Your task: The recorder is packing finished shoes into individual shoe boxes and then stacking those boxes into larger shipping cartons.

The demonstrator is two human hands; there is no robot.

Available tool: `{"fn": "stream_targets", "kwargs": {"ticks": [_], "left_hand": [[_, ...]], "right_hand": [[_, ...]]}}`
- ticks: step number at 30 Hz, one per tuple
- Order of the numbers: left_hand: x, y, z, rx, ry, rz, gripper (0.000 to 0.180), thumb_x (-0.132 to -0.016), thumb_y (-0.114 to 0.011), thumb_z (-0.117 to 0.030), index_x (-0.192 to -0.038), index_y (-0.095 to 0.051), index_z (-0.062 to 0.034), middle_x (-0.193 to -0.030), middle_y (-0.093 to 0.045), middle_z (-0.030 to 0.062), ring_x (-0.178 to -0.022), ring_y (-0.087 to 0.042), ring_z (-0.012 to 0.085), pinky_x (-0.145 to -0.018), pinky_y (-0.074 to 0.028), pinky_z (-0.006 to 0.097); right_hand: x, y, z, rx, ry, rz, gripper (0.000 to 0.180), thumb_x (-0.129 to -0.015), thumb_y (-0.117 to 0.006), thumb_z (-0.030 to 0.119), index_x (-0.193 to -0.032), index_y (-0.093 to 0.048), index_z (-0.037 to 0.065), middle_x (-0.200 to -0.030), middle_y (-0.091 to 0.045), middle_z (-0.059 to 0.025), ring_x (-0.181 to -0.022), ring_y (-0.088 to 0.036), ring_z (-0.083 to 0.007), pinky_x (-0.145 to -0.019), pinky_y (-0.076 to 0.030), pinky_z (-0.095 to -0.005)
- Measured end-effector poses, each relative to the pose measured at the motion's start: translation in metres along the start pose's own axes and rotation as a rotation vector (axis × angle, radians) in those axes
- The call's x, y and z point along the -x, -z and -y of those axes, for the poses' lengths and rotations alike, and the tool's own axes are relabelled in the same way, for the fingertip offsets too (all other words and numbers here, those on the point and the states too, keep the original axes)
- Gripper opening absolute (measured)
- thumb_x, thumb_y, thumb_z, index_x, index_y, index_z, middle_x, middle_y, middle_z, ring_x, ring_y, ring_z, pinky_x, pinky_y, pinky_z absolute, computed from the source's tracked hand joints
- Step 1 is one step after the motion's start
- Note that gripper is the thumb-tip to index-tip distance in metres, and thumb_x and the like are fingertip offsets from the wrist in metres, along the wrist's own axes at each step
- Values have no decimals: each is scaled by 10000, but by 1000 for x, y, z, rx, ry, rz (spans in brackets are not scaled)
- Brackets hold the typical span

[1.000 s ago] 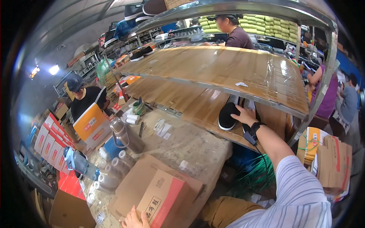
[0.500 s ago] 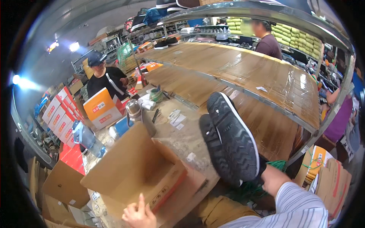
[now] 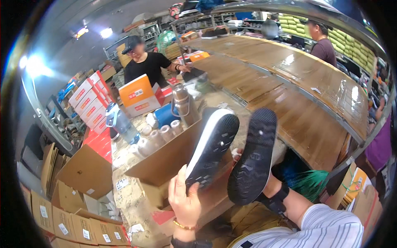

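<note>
My left hand [image 3: 184, 198] grips the heel end of a black-soled shoe [image 3: 213, 144] with a white sidewall. This shoe is tilted, sole towards me, over an open brown cardboard box [image 3: 159, 163]. A second shoe [image 3: 253, 159], also sole up, is in my right hand [image 3: 271, 186], which lies mostly hidden behind it; some fingertips show between the two shoes. The two shoes are apart, side by side. The box stands on the worktable [image 3: 128, 202] with its lid raised, and the shoes cover part of it.
Beyond the box stand a metal flask [image 3: 182, 105], a blue water jug [image 3: 120, 124] and several rolls of tape. An orange-white shoebox [image 3: 138, 96] is near a co-worker in black [image 3: 147, 66]. A metal-framed shelf [image 3: 289, 78] runs along the right. Cardboard cartons [image 3: 68, 223] fill the lower left.
My left hand has left the box edge and taken hold of one shoe. The shoes, previously overlapping in my right hand, are now apart and further left, over the box. The view has shifted.
</note>
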State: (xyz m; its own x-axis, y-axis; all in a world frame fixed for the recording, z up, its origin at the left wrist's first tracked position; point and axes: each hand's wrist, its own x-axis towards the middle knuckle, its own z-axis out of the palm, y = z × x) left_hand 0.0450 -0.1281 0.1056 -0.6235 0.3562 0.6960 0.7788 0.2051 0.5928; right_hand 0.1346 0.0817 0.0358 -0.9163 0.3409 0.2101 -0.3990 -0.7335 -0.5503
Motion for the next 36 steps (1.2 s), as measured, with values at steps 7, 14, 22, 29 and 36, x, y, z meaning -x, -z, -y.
{"fn": "stream_targets", "kwargs": {"ticks": [7,14,22,29,36], "left_hand": [[39,13,69,-411,-81,353,325,-735,-648,-47,-1044,-675,-144,-959,-620,68,-898,-589,263,-749,-500,363],[16,41,58,-451,-249,375,197,-704,-700,-104,-899,-692,-131,-842,-654,28,-817,-621,233,-725,-501,341],[14,102,172,-244,310,111,574,-705,-752,-153,-1222,-503,-134,-1201,-390,173,-1141,-383,310,-996,-332,441],[31,57,143,-475,178,2,794,-718,-742,-124,-1344,-255,-90,-1380,-296,223,-1199,-364,306,-1017,-303,433],[37,102,143,-423,-123,199,240,-748,-509,54,-945,-590,-57,-930,-673,109,-831,-646,273,-746,-506,376]], "right_hand": [[-22,-63,3,868,413,21,172,-797,-598,-52,-961,-614,-2,-1077,-615,-126,-953,-599,-246,-852,-482,-369],[-83,-50,-10,1482,661,465,162,-735,-667,9,-881,-603,40,-1000,-610,-138,-954,-581,-306,-837,-467,-374],[-127,20,-46,1593,404,-60,317,-861,-554,148,-1159,-542,42,-989,-603,-193,-935,-592,-345,-817,-474,-408],[-108,14,-52,1452,14,56,459,-865,-557,164,-1293,-461,26,-995,-612,-166,-895,-613,-307,-741,-508,-418],[-148,21,16,1383,188,99,565,-779,-708,130,-1288,-472,60,-1106,-567,-89,-1033,-530,-151,-850,-468,-319]]}}
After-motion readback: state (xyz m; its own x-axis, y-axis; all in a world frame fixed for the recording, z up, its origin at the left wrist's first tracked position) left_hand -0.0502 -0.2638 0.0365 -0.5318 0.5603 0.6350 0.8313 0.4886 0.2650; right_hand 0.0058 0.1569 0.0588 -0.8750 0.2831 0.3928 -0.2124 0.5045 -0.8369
